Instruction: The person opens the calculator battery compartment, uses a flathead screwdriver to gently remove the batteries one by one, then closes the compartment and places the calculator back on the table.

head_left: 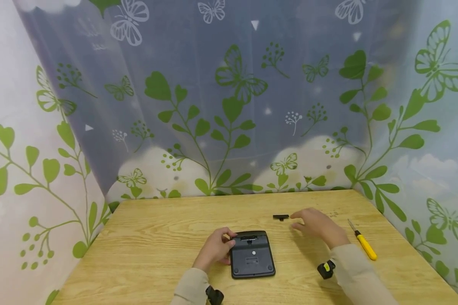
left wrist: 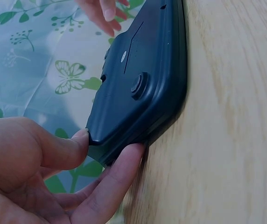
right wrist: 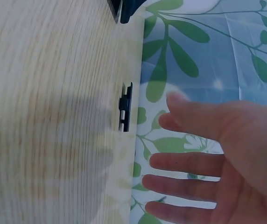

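Observation:
A black calculator (head_left: 252, 255) lies face down on the table, its back with rubber feet and an uncovered slot near the top facing up. My left hand (head_left: 215, 249) grips its upper left edge, thumb on the back and fingers at the side, as the left wrist view also shows along the casing (left wrist: 143, 88). Further back on the table is a small black battery cover (head_left: 280, 217). Close to its right end hovers my right hand (head_left: 316, 225), fingers extended and apart from the cover (right wrist: 125, 107) in the right wrist view.
A screwdriver (head_left: 362, 240) with a yellow handle lies on the right, its tip pointing away from me. Tiny dark bits, perhaps screws (head_left: 333, 214), are near the back right. A patterned curtain (head_left: 229, 127) stands behind the wooden table (head_left: 156, 237).

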Available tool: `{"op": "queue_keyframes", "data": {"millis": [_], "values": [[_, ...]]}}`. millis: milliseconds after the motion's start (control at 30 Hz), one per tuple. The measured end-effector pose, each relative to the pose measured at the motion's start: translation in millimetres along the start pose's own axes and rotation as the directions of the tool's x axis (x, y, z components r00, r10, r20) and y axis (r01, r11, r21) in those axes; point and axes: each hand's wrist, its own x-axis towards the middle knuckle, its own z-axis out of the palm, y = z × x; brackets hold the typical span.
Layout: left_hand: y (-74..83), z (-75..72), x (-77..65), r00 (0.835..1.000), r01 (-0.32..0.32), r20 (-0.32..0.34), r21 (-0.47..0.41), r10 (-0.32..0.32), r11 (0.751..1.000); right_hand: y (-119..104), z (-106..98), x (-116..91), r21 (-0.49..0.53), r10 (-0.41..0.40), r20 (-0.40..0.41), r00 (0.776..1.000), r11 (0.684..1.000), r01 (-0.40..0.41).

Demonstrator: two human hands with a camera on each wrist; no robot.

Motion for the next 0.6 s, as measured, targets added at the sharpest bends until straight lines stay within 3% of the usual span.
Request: {"op": "queue_keyframes", "data": {"millis": [400, 600], "values": [[-0.3, -0.6, -0.6, 1.0, -0.006, 0.001, -0.001, 0.006, 1.0, -11.5, 2.3, 31.3, -0.07, -0.095, -0.037, 0.995, 0.993, 0.092], [0.5, -0.2, -0.5, 1.0, -0.005, 0.003, -0.001, 0.005, 1.0, -12.6, 8.1, 48.4, -0.096, -0.052, -0.077, 0.996, 0.994, 0.045]]}}
